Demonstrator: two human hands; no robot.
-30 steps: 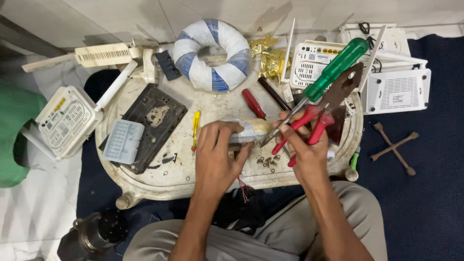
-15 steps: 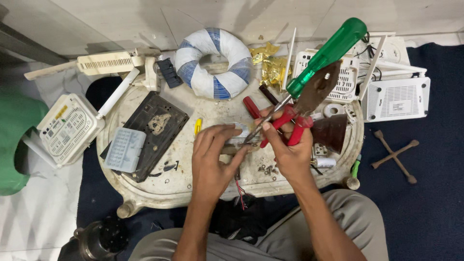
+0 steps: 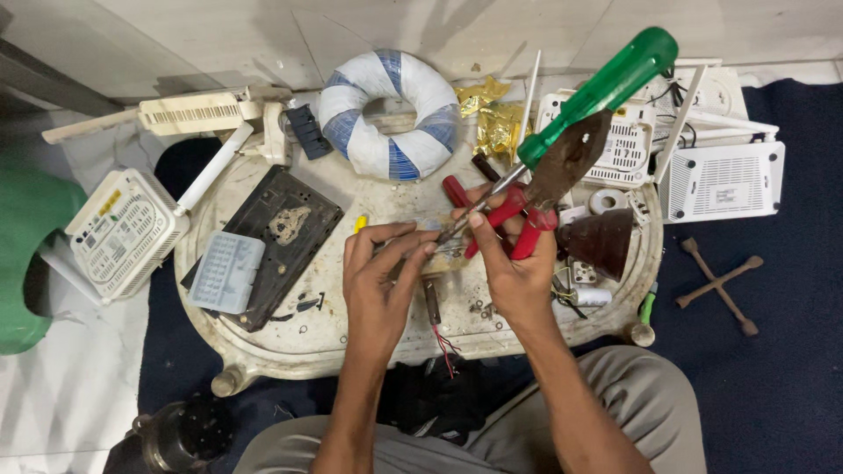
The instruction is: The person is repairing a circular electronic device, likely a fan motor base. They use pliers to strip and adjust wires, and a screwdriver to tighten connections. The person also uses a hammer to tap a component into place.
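Head view: in the middle of the frame, the left hand [image 3: 379,279] pinches a small part [image 3: 436,256] over the round tray [image 3: 290,338]. The right hand [image 3: 516,263] grips a green screwdriver [image 3: 575,110] and red pliers [image 3: 518,219], tip on the part. It looks like screw work; next, keep the tip steady.

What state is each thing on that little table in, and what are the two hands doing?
Left hand: pinching a small part, too small to identify.
Right hand: gripping the green-handled screwdriver, tip at that part.
Red pliers: lying under the right hand.
Blue-and-white tape roll: lying flat.
Black panel: flat, with a pale blue keypad piece on it.
White router: lying beside the table.
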